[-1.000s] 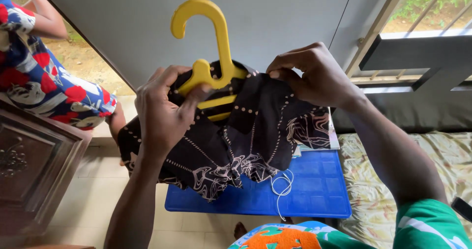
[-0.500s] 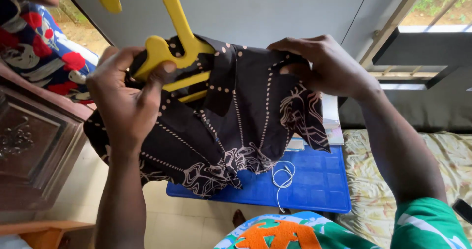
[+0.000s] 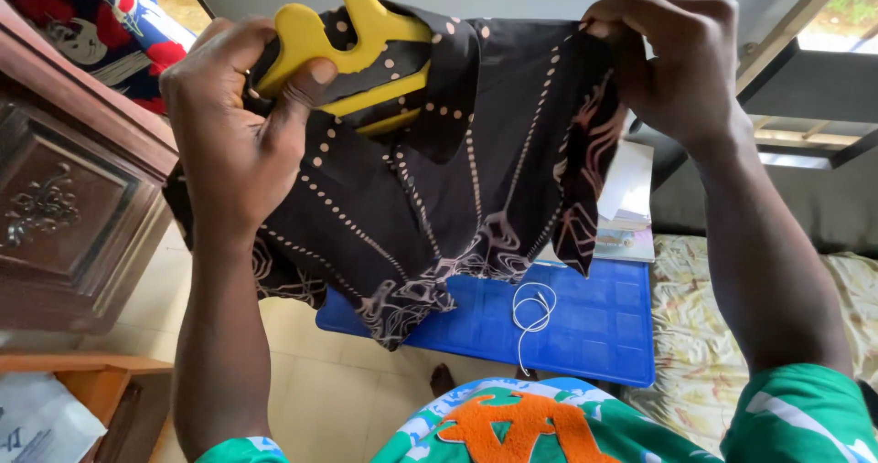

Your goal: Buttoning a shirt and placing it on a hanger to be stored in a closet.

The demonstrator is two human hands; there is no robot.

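A black shirt (image 3: 457, 198) with cream dotted lines and swirl prints hangs over a yellow plastic hanger (image 3: 352, 33), held up in front of me. My left hand (image 3: 233, 125) grips the hanger's left shoulder together with the cloth, thumb pressed on the yellow plastic. My right hand (image 3: 672, 56) pinches the shirt's upper right edge and holds it out to the right. The hanger's hook runs off the top of the view.
Below the shirt stands a blue plastic table (image 3: 585, 326) with a coiled white cord (image 3: 533, 315) and stacked papers (image 3: 626, 207). A carved wooden cabinet (image 3: 69, 207) is at the left, a bed with patterned sheet (image 3: 713, 335) at the right. A person in floral clothing (image 3: 91, 15) is at top left.
Both hands have lifted the shirt and hanger higher and closer to me. The right hand has pulled the shirt's edge up and outward, spreading the cloth.
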